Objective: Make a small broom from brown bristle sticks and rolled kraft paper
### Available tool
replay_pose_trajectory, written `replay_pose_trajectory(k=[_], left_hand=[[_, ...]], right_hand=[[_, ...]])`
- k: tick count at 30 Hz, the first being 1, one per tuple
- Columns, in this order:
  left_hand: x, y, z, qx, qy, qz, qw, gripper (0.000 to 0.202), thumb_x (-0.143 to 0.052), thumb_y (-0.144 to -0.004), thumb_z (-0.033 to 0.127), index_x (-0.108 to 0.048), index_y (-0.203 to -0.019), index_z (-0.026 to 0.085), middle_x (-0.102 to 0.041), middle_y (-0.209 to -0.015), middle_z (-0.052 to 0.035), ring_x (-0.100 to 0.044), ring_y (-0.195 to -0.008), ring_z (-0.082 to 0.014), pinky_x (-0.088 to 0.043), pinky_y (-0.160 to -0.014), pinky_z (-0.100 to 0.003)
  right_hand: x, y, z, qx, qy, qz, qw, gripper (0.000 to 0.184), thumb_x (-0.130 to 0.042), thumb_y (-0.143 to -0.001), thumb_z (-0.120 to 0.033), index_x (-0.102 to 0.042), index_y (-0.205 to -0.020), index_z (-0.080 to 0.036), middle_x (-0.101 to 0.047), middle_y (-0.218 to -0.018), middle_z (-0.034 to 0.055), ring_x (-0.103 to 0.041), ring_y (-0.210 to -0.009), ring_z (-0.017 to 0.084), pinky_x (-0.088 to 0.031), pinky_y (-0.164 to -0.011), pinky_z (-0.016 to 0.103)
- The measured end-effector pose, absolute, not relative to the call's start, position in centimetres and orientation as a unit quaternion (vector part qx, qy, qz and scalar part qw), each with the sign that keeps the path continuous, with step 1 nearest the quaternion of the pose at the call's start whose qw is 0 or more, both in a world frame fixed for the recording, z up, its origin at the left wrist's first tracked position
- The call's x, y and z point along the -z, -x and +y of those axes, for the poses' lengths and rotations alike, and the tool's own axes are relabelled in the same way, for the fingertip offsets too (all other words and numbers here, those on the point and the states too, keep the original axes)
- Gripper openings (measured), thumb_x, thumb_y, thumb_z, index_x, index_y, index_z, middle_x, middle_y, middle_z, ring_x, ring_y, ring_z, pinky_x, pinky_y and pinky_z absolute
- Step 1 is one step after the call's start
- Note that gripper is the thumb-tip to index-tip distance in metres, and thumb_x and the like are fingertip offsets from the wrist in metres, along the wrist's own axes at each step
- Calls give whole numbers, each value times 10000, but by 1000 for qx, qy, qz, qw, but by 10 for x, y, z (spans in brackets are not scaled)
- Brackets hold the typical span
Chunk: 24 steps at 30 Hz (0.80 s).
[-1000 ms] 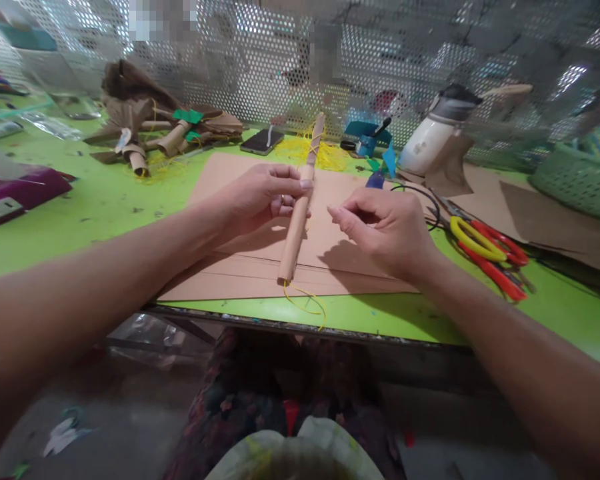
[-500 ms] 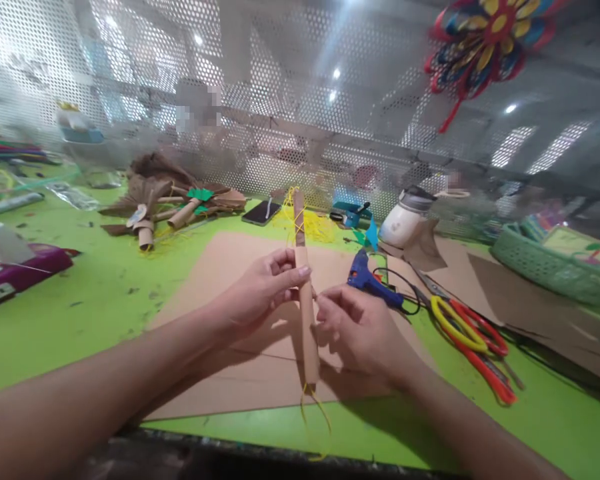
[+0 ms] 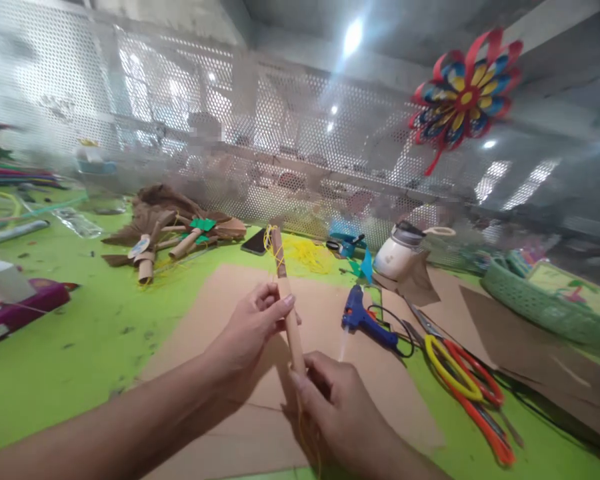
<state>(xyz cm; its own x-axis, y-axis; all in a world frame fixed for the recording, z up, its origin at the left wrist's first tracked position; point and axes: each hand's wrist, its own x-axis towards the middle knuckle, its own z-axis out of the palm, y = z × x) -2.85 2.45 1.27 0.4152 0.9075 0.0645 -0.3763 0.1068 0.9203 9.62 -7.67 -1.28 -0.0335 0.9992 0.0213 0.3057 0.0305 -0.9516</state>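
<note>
My left grip (image 3: 261,313) pinches the tube (image 3: 294,339) towards its far end; my right grip (image 3: 333,395), nearly closed, has its near end, over the sheet (image 3: 380,393). It looks light, stiffish but crushable, best held softly at these 2 places.

From where I stand this looks like a craft workshop, what with the glue gun (image 3: 367,325), the scissors (image 3: 430,327), the brown paper sheets (image 3: 380,393) and the yellow strands (image 3: 307,257) spread over a speckled lime-green worktable (image 3: 105,293), and a bright flower ornament (image 3: 466,99) hanging up near the perforated screen (image 3: 290,147).
</note>
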Motion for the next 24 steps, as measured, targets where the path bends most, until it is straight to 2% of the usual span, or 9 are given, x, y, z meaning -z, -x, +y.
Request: replay_pose_trajectory(k=[2, 7, 11, 14, 17, 19, 21, 24], left_hand=[[-11, 29, 27, -464, -471, 281, 695, 214, -744, -707, 268, -589, -843, 210, -607, -788, 14, -602, -694, -132, -476, -646, -238], [-12, 32, 37, -469, -443, 283, 710, 452, -749, -702, 244, -529, -1097, 249, -665, -819, -14, -662, -773, -175, -493, -626, -246], [-25, 43, 56, -533, -402, 266, 696, 450, -698, -760, 246, -486, -1156, 275, -696, -904, -36, -676, -784, -185, -529, -667, -290], [-43, 65, 79, -617, -371, 254, 645, 279, -647, -793, 218, -553, -1054, 252, -705, -903, -10, -669, -824, -144, -524, -768, -271], [-60, 95, 99, -678, -350, 251, 596, 30, -608, -789, 227, -604, -816, 217, -705, -748, 5, -661, -847, -144, -516, -778, -272], [-68, 115, 107, -693, -340, 259, 580, 72, -656, -735, 234, -589, -730, 259, -695, -658, 53, -662, -846, -175, -519, -735, -313], [-72, 131, 112, -698, -329, 272, 575, 141, -697, -699, 231, -575, -658, 288, -662, -571, 91, -650, -847, -192, -515, -727, -335], [-71, 142, 120, -702, -306, 299, 569, 118, -672, -763, 250, -593, -681, 285, -637, -587, 78, -625, -859, -185, -520, -750, -337]], right_hand=[[15, -96, -75, -393, 558, -608, 406, 341, -446, -921, -461, -525, -762, -170, -522, -628, -14, -470, -549, 112, -357, -508, 229], [11, -99, -71, -414, 548, -608, 399, 385, -465, -881, -517, -475, -684, -187, -427, -577, -35, -400, -535, 113, -307, -469, 226], [12, -103, -73, -333, 582, -629, 393, 300, -474, -895, -403, -504, -686, -190, -492, -572, -16, -474, -545, 130, -332, -491, 235], [11, -110, -75, -206, 632, -675, 322, 216, -473, -889, -306, -557, -733, -182, -607, -598, 28, -535, -538, 156, -322, -493, 257], [1, -122, -75, -28, 652, -728, 210, 146, -504, -842, -213, -590, -728, -181, -677, -665, 78, -595, -592, 209, -306, -524, 294], [-11, -132, -77, 44, 640, -753, 144, 135, -530, -814, -164, -596, -698, -185, -691, -695, 81, -622, -634, 226, -304, -540, 302], [-25, -141, -80, 62, 625, -773, 93, 144, -558, -807, -138, -600, -681, -191, -692, -700, 59, -633, -649, 217, -305, -540, 292], [-43, -156, -88, 65, 622, -778, 64, 144, -565, -845, -148, -619, -720, -195, -690, -727, 37, -638, -677, 205, -331, -556, 276]])
